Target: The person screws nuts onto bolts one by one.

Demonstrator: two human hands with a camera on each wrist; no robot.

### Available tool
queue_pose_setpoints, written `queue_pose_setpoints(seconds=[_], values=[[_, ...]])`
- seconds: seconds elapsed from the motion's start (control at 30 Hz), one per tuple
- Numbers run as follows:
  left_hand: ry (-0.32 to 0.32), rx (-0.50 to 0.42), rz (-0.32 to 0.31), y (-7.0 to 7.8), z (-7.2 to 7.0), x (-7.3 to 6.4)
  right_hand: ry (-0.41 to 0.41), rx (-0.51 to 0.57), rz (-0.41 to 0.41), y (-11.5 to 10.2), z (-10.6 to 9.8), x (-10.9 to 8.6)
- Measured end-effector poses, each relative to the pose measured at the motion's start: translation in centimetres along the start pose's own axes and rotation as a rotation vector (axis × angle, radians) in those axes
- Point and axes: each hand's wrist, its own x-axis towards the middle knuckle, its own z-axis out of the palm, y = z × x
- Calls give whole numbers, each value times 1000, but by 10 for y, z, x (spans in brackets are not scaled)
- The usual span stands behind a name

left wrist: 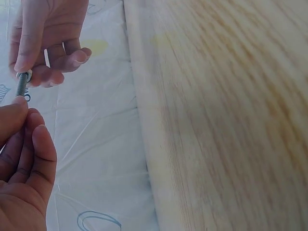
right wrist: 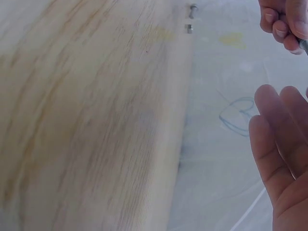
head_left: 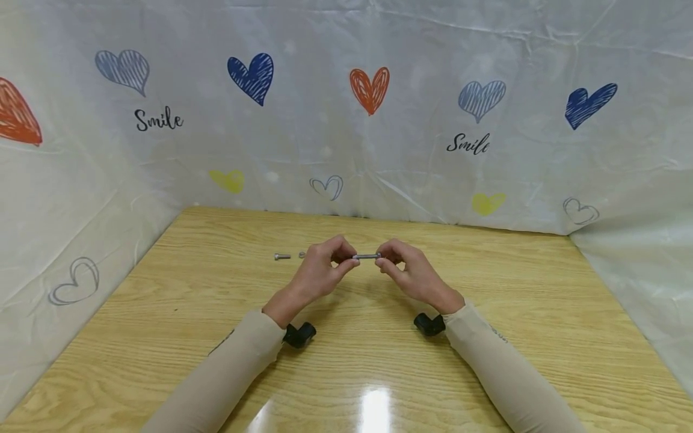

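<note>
Above the table, both hands meet at a metal bolt (head_left: pixel 368 256) held level between them. My left hand (head_left: pixel 319 269) pinches its left end between thumb and fingers, covering that end. At the opposite end, the right hand (head_left: pixel 414 272) pinches a nut (left wrist: pixel 25 75) between thumb and index finger. Bare thread shows between the two hands in the left wrist view. The right hand's other fingers are loosely extended in the right wrist view.
Left of the hands, a second bolt (head_left: pixel 282 257) and a small nut (head_left: pixel 302 255) lie on the wooden table (head_left: pixel 178 300). A white sheet (head_left: pixel 325 138) printed with hearts hangs behind the table and along its sides. Black wrist-worn devices (head_left: pixel 300 335) sit below the cuffs.
</note>
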Motion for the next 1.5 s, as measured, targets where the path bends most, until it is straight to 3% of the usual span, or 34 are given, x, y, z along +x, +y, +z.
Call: queue_pose_setpoints(seconds=[0.37, 0.53, 0.8, 0.97, 1.2, 1.5], values=[[-15, -10, 12, 0, -3, 0, -10, -37, 25, 1, 0, 1], [-11, -16, 10, 1, -5, -1, 4, 13, 65, -2, 0, 2], [-11, -30, 14, 2, -3, 0, 17, 13, -47, 3, 1, 1], [-5, -18, 22, 2, -3, 0, 25, -5, -73, 4, 1, 2], [-4, -24, 20, 3, -2, 1, 23, -50, -30, 3, -1, 1], [-7, -29, 24, 2, -1, 1, 17, -13, 41, -1, 0, 0]])
